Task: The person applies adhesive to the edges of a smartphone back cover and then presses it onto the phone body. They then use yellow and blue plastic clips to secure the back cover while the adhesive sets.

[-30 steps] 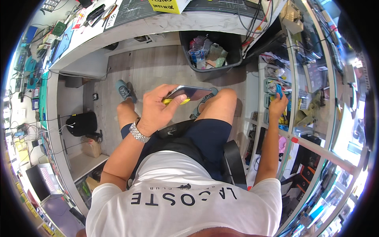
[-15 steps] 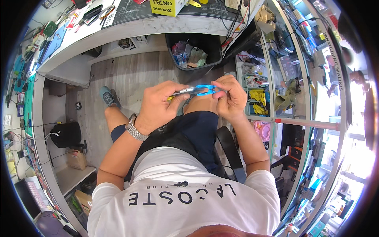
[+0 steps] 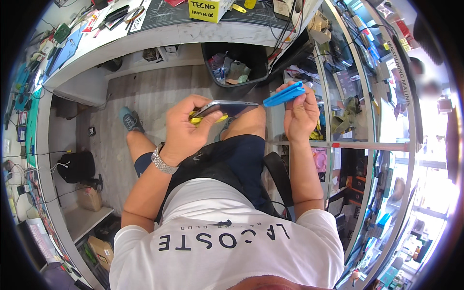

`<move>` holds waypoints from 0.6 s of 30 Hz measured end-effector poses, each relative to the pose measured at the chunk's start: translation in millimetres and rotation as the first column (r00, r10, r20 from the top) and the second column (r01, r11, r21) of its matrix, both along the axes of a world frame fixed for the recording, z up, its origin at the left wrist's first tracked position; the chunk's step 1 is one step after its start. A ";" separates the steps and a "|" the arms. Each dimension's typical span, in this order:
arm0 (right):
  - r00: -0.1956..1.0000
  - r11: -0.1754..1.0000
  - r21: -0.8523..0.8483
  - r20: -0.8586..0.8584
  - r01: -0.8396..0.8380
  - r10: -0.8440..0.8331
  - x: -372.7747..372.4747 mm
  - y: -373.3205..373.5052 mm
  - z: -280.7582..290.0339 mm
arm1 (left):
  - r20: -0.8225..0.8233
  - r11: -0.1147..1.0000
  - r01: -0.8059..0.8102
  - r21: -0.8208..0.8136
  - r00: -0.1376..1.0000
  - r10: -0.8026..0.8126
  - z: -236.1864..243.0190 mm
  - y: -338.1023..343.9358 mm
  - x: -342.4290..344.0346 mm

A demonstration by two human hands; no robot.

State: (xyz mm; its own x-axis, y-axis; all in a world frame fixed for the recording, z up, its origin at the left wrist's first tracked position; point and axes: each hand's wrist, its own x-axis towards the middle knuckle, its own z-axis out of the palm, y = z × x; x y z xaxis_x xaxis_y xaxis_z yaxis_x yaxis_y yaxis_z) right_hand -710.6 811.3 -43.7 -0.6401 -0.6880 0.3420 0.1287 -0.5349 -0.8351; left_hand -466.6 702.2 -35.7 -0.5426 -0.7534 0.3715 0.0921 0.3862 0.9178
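Phone [image 3: 234, 107] sits in the air above the person's lap, gripped at its left end by the left hand [image 3: 186, 125], its dark face tilted toward the body. Thumb in front and fingers behind leave the right end free, presumably so that its edges can be reached. A yellow clip [image 3: 224, 118] lies along the phone's near edge under the thumb, which likely steadies both pieces together.

The right hand [image 3: 300, 116] pinches a blue clip [image 3: 284, 94] between thumb and fingers, its narrow end pointing left, just beside the phone's free end and apparently not touching it. That hold looks suited to squeezing the clip, though whether its mouth is spread is hard to make out. Both hands are closed around what they hold, and working over the lap probably keeps them close to the eyes.

Much is covered: the left thumb hides the middle of the yellow clip, the phone's back is out of sight, and the left fingers mostly vanish behind it. Behind the right hand, some yellow things [image 3: 317, 134] show only in part. The yellow box [image 3: 205, 10] on the tabletop [image 3: 193, 34] is cut off by the upper edge.
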 end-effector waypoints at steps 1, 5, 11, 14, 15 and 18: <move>0.984 0.998 0.062 0.177 -0.034 0.022 -1.2 5.4 6.4 | 0.010 1.000 -0.005 0.009 1.000 0.005 -0.4 0.2 0.7; 0.912 0.887 0.226 0.018 -0.404 0.410 -26.0 24.0 4.6 | -0.031 0.998 -0.021 -0.057 0.999 0.019 -1.4 0.9 -0.1; 0.928 0.860 0.458 -0.168 -0.227 0.334 12.6 16.3 15.7 | -0.222 0.990 -0.056 0.126 0.971 0.083 -8.8 6.6 6.8; 0.902 0.862 0.471 -0.263 -0.189 0.342 14.1 17.7 11.5 | -0.241 0.991 -0.012 0.136 0.969 0.045 -7.5 3.6 9.1; 0.902 0.864 0.468 -0.268 -0.185 0.338 14.9 18.8 15.2 | -0.238 0.991 -0.001 0.134 0.971 0.033 -4.8 2.8 10.3; 0.898 0.888 0.423 -0.299 -0.179 0.323 18.8 17.6 21.3 | -0.298 0.999 0.024 0.024 0.955 -0.015 8.7 2.8 10.6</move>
